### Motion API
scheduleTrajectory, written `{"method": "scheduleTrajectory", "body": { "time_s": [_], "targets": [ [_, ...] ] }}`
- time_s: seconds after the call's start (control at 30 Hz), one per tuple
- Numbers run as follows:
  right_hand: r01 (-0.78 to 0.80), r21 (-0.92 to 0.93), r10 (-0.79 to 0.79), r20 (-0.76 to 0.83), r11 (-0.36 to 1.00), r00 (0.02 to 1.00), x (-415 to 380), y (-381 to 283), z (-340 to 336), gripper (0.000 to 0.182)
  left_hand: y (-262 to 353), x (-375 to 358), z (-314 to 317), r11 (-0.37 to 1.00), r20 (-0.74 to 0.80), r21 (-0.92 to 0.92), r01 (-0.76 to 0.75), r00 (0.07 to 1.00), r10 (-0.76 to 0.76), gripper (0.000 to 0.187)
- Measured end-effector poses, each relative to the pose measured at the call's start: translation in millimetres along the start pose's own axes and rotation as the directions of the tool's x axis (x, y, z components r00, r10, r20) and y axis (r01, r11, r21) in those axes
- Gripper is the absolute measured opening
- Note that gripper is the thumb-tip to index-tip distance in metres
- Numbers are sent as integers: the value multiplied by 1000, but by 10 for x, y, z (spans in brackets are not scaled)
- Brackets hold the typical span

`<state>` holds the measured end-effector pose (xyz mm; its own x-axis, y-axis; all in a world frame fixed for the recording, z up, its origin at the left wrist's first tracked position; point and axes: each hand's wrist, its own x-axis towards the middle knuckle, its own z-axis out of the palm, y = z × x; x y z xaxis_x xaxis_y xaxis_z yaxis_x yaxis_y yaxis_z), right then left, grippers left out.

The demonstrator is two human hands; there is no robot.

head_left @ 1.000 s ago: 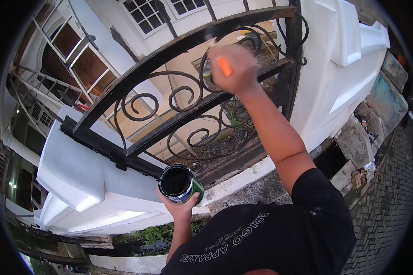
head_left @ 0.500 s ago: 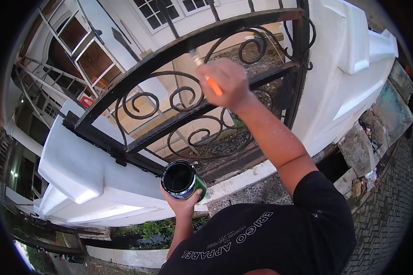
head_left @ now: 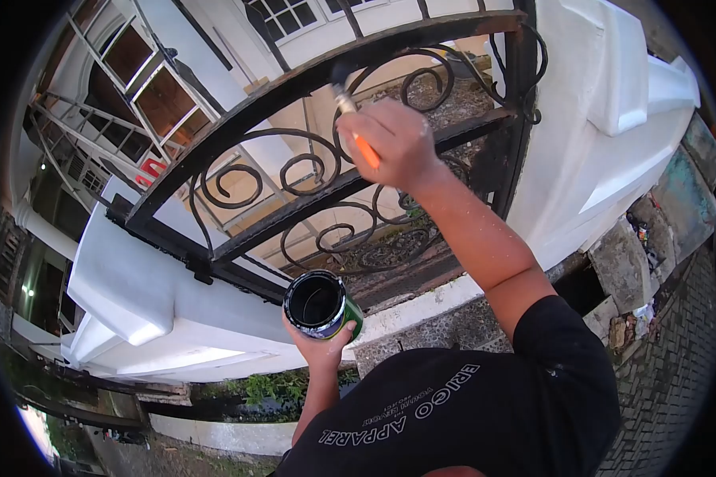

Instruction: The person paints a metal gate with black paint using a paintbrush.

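Note:
My right hand [head_left: 391,145] is closed round a paintbrush with an orange handle [head_left: 365,152]. Its dark bristles meet the curved upper rail of a black iron gate [head_left: 254,114], though blur hides the exact contact. My left hand [head_left: 324,343] grips a green paint can [head_left: 350,318] from below and the side. Black paint shows inside the can, and its rim is smeared. Scrollwork [head_left: 301,176] fills the gate between its rails, and brownish patches show along the upper rail's top edge.
White wall pillars stand at the right [head_left: 605,143] and left [head_left: 127,286] of the gate. Metal ladder-like frames [head_left: 147,83] lean behind it. Concrete slabs [head_left: 628,266] and brick paving [head_left: 660,381] lie at the right. Plants [head_left: 274,391] grow below the left wall.
The brush tip has risen slightly against the upper rail, its bristles now darker against it. The paint can has shifted a little right and tilted. The camera view has shifted slightly.

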<state>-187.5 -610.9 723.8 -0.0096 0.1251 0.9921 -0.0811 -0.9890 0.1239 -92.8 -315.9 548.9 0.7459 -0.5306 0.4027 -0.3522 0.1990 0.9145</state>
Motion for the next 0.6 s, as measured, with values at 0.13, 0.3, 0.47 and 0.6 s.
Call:
{"method": "scheduleTrajectory", "body": {
  "time_s": [0.13,0.3,0.47,0.6],
  "targets": [
    [-421,502,520,-70,756,851,-159,-81,-138,7,52,-32,262,1000,48,-23,-19,999,20,121],
    [-670,742,860,319,35,398,-323,100,-716,17,-89,-68,632,997,130,-58,-53,990,61,122],
    [-792,608,631,592,60,502,-311,-23,-1192,11,86,-111,1066,997,88,-80,-24,996,31,114],
    [-908,334,460,784,253,416,-176,-302,-1348,7,104,-147,1187,992,173,41,-121,979,112,114]
  ]
}}
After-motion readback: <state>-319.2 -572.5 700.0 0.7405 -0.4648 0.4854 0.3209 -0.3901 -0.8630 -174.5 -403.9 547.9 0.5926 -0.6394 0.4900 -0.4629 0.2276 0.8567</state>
